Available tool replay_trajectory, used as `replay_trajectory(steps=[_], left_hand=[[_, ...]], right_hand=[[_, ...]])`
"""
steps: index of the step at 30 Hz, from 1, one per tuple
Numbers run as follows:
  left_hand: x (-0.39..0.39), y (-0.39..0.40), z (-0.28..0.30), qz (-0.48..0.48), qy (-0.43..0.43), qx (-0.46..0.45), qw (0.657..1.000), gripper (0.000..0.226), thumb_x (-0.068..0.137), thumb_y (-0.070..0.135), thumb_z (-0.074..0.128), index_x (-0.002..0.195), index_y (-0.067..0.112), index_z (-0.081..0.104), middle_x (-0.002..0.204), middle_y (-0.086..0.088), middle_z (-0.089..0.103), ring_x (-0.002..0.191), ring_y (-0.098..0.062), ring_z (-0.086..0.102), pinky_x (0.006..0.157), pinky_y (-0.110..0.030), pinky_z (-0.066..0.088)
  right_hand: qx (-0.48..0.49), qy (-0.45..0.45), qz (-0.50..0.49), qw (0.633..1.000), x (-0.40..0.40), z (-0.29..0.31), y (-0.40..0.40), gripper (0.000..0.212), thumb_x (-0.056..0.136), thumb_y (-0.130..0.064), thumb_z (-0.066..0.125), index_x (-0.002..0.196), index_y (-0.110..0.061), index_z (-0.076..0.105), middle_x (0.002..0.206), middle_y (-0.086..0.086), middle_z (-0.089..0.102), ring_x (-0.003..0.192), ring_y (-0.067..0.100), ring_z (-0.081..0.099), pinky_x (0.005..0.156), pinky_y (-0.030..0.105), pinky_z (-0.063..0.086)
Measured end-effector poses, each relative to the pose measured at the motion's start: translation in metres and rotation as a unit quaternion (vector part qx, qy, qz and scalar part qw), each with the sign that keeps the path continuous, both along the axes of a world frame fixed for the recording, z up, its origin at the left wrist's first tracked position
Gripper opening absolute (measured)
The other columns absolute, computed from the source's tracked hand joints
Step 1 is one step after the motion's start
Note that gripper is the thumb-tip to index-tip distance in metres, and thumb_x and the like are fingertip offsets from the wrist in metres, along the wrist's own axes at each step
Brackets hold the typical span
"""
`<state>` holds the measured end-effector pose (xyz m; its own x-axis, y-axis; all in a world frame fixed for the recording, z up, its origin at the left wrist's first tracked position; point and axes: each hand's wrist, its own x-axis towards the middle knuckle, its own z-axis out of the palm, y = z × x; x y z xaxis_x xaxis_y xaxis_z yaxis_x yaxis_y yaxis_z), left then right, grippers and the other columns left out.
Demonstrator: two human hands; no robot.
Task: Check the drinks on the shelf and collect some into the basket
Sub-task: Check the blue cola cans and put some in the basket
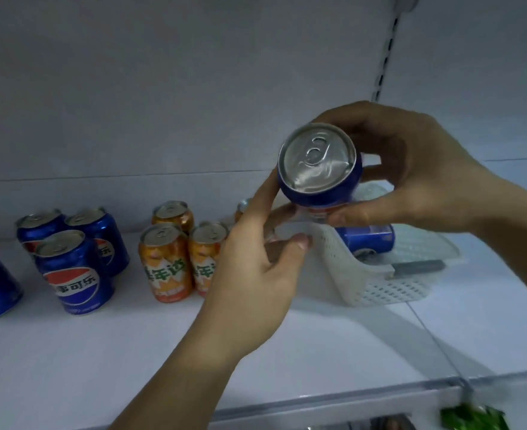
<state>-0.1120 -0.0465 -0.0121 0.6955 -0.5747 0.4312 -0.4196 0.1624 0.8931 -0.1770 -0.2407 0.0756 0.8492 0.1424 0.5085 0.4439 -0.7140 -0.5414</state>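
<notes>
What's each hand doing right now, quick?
Left hand: fingertips touch the blue can's side, thumb free; real grip cannot be told.
Right hand: grips the blue can, held above the white basket.
</notes>
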Motion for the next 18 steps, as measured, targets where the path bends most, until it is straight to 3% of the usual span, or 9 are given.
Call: replay_trajectory(steps=[3,7,9,13,18], left_hand=[[-0.008,-0.022,-0.008,-0.049,0.059,0.034,0.996,0.056,0.104,0.001,0.049,0.147,0.035,0.047,0.135,0.010,0.064,0.105,-0.010,0.073,0.086,-0.027,0.060],[-0.007,-0.053,-0.027,0.008,0.105,0.059,0.993,0.035,0.105,0.012,0.051,0.131,0.033,0.060,0.117,0.012,0.069,0.085,-0.004,0.074,0.069,-0.025,0.060],[-0.005,-0.069,-0.039,0.050,0.137,0.066,0.987,0.022,0.103,0.018,0.056,0.116,0.034,0.062,0.108,0.008,0.072,0.075,-0.003,0.073,0.061,-0.023,0.056],[-0.006,-0.095,-0.052,0.059,0.250,0.070,0.964,0.019,0.095,0.027,0.069,0.113,0.021,0.068,0.090,-0.003,0.077,0.054,-0.002,0.066,0.049,-0.021,0.048],[0.002,-0.105,-0.052,0.027,0.366,0.014,0.930,0.024,0.087,0.003,0.075,0.110,0.009,0.072,0.093,-0.014,0.078,0.068,-0.017,0.068,0.058,-0.025,0.055]], right_hand=[[-0.092,0.069,-0.053,0.992,-0.012,0.008,-0.033,0.078,0.065,-0.036,0.093,0.134,-0.029,0.057,0.127,-0.018,0.066,0.120,0.007,0.064,0.090,0.033,0.061],[-0.191,0.136,-0.092,0.968,-0.014,0.002,-0.066,0.075,0.064,-0.040,0.089,0.132,-0.032,0.059,0.121,-0.020,0.067,0.113,0.003,0.064,0.089,0.009,0.052],[-0.235,0.159,-0.115,0.952,-0.008,-0.006,-0.080,0.073,0.064,-0.040,0.091,0.130,-0.033,0.061,0.117,-0.018,0.068,0.105,0.006,0.067,0.084,0.012,0.054],[-0.322,0.200,-0.132,0.916,0.009,-0.031,-0.099,0.074,0.063,-0.040,0.093,0.130,-0.035,0.062,0.113,-0.016,0.067,0.096,0.009,0.065,0.087,0.029,0.056],[-0.359,0.269,-0.117,0.886,0.021,-0.055,-0.107,0.072,0.068,-0.036,0.091,0.133,-0.035,0.060,0.105,-0.017,0.060,0.093,0.007,0.059,0.079,0.018,0.046]])
